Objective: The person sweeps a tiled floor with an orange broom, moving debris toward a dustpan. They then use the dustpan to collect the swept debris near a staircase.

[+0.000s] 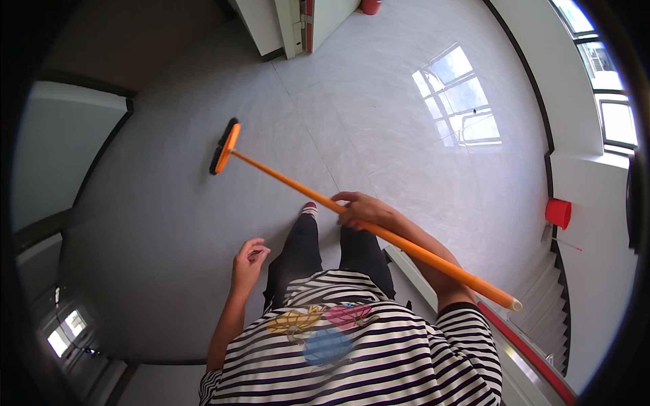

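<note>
An orange broom [288, 180] slants across the view, its handle running from lower right up to its head at the left. The broom's orange head with dark bristles [225, 145] is down at the grey floor. My right hand [359, 208] is wrapped round the middle of the handle, and the pale capped handle end sticks out past my right forearm. On the left, my left hand [250, 257] hangs free of the broom beside my leg, its fingers loosely bent with nothing in them.
A door edge with a frame [298, 30] juts in at the top. Red buckets stand at the far top and by the right wall [558, 214]. Stairs [535, 291] descend at the lower right. Window light reflects off the glossy floor [359, 101]; walls bound the left side.
</note>
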{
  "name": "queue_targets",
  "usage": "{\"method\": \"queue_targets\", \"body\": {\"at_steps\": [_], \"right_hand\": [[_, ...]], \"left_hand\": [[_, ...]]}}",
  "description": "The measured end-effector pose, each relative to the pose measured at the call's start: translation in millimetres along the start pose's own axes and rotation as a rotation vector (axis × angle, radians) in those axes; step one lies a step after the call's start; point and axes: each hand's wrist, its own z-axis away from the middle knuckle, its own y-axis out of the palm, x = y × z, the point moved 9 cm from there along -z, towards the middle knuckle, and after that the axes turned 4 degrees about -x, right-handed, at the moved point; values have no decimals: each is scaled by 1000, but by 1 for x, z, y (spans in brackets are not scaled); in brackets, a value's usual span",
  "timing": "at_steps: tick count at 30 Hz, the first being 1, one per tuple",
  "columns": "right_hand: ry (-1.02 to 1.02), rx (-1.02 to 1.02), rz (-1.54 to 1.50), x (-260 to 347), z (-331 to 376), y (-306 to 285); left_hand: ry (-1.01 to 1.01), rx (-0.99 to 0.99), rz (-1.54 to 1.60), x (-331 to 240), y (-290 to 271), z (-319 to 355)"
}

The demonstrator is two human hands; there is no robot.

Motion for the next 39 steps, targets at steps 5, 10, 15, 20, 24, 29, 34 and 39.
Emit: {"method": "queue_targets", "body": {"at_steps": [5,10,15,20,24,29,34,39], "right_hand": [[-80,146,383,12,-128,63],[-47,155,300,-7,-129,-17],[190,-208,311,-66,57,-181],[427,-511,137,-145,240,-299],[404,-690,155,-208,322,-362],[307,-770,-52,-215,384,-362],[176,-594,-235,-161,335,-311],[22,-321,-52,-62,193,-269]], "left_hand": [[-110,-131,51,31,0,33],[-139,-150,84,26,35,56],[-103,-66,120,13,102,32],[11,72,98,-31,188,-8],[95,166,96,-62,246,-22],[125,182,49,-67,273,-17],[130,162,4,-72,276,-16],[31,98,-10,-65,248,-24]]}}
